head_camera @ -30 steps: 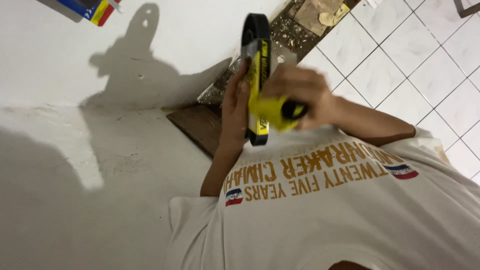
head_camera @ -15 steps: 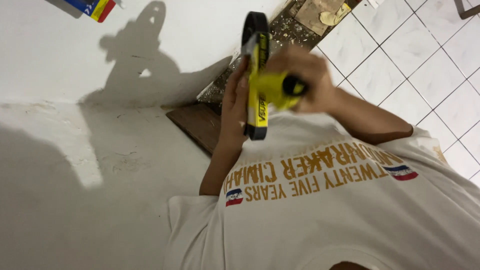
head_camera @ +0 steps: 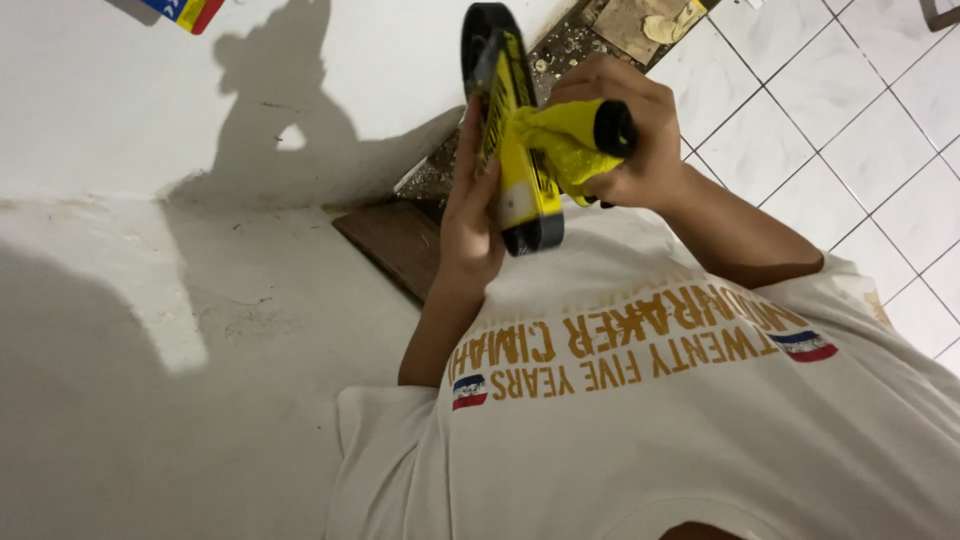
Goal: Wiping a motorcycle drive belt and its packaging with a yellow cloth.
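I hold a long yellow and black tool (head_camera: 510, 140) upright in front of my chest, seen almost end-on. My left hand (head_camera: 468, 215) grips it from the left side, fingers laid along its edge. My right hand (head_camera: 630, 125) is closed around a crumpled yellow piece with a round black end (head_camera: 575, 140), pressed against the tool's right side. My white shirt with gold lettering (head_camera: 650, 400) fills the lower frame.
A brown wooden board (head_camera: 390, 240) lies on the floor by the white wall (head_camera: 120, 150). A strip of rubble (head_camera: 560, 45) runs along the wall's foot. White floor tiles (head_camera: 820, 100) spread to the right. A coloured object (head_camera: 185, 12) shows top left.
My right hand with the yellow piece has slid upward along the tool, away from my chest. The left hand has kept its grip in about the same place.
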